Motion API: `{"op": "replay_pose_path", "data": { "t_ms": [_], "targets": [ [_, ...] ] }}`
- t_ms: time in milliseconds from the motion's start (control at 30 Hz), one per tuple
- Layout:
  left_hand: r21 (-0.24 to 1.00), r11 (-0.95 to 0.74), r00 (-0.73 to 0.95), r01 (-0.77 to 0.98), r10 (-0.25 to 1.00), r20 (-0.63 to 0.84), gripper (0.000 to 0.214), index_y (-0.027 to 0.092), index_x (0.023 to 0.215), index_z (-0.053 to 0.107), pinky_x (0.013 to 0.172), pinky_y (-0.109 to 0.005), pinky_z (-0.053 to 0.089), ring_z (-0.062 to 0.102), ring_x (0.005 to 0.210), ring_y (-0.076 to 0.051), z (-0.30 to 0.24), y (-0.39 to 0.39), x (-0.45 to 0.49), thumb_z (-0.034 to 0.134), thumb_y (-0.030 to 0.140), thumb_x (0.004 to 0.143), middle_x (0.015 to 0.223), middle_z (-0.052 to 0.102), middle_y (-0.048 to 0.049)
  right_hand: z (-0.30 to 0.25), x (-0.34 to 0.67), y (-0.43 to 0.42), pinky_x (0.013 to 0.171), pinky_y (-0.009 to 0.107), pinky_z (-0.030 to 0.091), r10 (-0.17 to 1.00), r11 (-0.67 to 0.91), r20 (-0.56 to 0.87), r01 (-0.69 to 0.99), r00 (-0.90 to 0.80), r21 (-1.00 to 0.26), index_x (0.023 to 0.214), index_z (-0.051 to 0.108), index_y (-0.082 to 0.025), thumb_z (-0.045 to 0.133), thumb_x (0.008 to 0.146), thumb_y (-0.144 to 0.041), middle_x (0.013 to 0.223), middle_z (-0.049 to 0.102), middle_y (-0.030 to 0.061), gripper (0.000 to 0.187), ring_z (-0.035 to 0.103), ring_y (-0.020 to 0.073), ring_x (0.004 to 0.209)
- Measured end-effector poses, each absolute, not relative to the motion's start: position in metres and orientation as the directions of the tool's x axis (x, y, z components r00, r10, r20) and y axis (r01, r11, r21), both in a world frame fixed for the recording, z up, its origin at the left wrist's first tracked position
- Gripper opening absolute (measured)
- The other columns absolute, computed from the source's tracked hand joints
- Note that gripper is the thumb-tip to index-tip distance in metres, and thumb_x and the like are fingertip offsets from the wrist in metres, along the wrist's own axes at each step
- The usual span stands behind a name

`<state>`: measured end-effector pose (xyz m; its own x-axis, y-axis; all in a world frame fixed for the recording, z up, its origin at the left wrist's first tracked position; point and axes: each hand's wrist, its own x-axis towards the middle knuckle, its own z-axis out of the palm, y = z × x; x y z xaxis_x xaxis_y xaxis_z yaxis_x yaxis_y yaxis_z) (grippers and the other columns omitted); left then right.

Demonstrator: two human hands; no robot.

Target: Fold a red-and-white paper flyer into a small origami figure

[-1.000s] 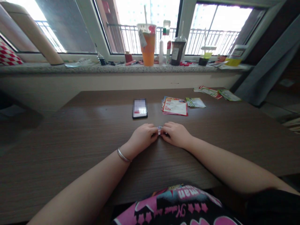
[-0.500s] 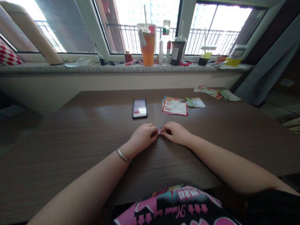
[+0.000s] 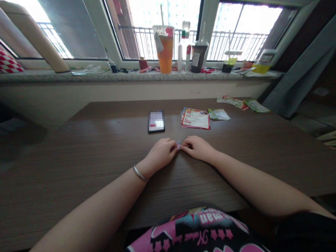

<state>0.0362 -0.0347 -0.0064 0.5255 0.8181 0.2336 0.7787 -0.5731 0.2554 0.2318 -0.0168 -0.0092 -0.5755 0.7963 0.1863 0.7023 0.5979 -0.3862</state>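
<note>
My left hand [image 3: 160,154] and my right hand [image 3: 198,148] rest together on the brown wooden table [image 3: 78,157], knuckles up, fingers curled. Between their fingertips they pinch a small folded piece of printed paper [image 3: 179,144], red, white and blue, only a sliver of which shows. A silver bangle [image 3: 139,173] circles my left wrist. Just beyond the hands lies a dark phone [image 3: 156,121] with its screen lit.
A stack of red-and-white leaflets [image 3: 195,119] lies right of the phone, with more leaflets [image 3: 219,114] and papers [image 3: 243,103] farther right. The stone windowsill [image 3: 78,76] carries an orange drink cup [image 3: 165,50], a dark cup [image 3: 198,56], bottles and pens.
Both hands stay pinched on the small paper at the same spot; the fingers have only shifted slightly around it.
</note>
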Motion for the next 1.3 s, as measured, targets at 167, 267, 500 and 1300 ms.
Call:
{"op": "replay_pose_path", "data": {
  "t_ms": [167, 267, 500, 1300],
  "targets": [
    [0.239, -0.569, 0.525, 0.787, 0.821, 0.226, 0.024, 0.016, 0.081, 0.062, 0.071, -0.029, 0.042, 0.055, 0.078, -0.018, -0.007, -0.034, 0.037, 0.047, 0.031, 0.094, 0.081, 0.060, -0.0058, -0.011, 0.231, -0.016, 0.067, 0.026, 0.034, 0.809, 0.585, 0.186, 0.738, -0.557, -0.336, 0.069, 0.059, -0.017, 0.055, 0.089, -0.033, 0.073, 0.062, 0.0032, 0.025, 0.053, 0.0151, 0.073],
    [0.217, -0.558, 0.520, 0.801, 0.828, 0.208, 0.025, 0.016, 0.081, 0.062, 0.072, -0.030, 0.042, 0.056, 0.079, -0.019, -0.004, -0.035, 0.040, 0.046, 0.030, 0.094, 0.081, 0.061, -0.0060, -0.009, 0.230, -0.016, 0.066, 0.026, 0.034, 0.825, 0.564, 0.171, 0.764, -0.539, -0.313, 0.069, 0.060, -0.017, 0.056, 0.088, -0.035, 0.073, 0.064, 0.0037, 0.027, 0.054, 0.0155, 0.073],
    [0.139, -0.486, 0.468, 0.863, 0.872, 0.144, 0.028, 0.016, 0.080, 0.062, 0.070, -0.030, 0.043, 0.058, 0.079, -0.020, 0.003, -0.038, 0.046, 0.045, 0.034, 0.093, 0.081, 0.063, -0.0064, -0.004, 0.229, -0.017, 0.066, 0.027, 0.035, 0.842, 0.539, 0.137, 0.803, -0.522, -0.254, 0.071, 0.064, -0.019, 0.056, 0.088, -0.039, 0.077, 0.068, 0.0046, 0.027, 0.058, 0.0175, 0.075],
    [0.124, -0.607, 0.576, 0.785, 0.788, 0.216, 0.014, 0.018, 0.090, 0.058, 0.073, -0.027, 0.045, 0.057, 0.083, -0.017, -0.005, -0.037, 0.042, 0.045, 0.024, 0.094, 0.090, 0.060, -0.0044, -0.002, 0.226, -0.019, 0.067, 0.028, 0.036, 0.874, 0.485, 0.122, 0.845, -0.470, -0.223, 0.074, 0.065, -0.021, 0.055, 0.087, -0.042, 0.081, 0.070, 0.0043, 0.027, 0.061, 0.0196, 0.081]
  ]
}}
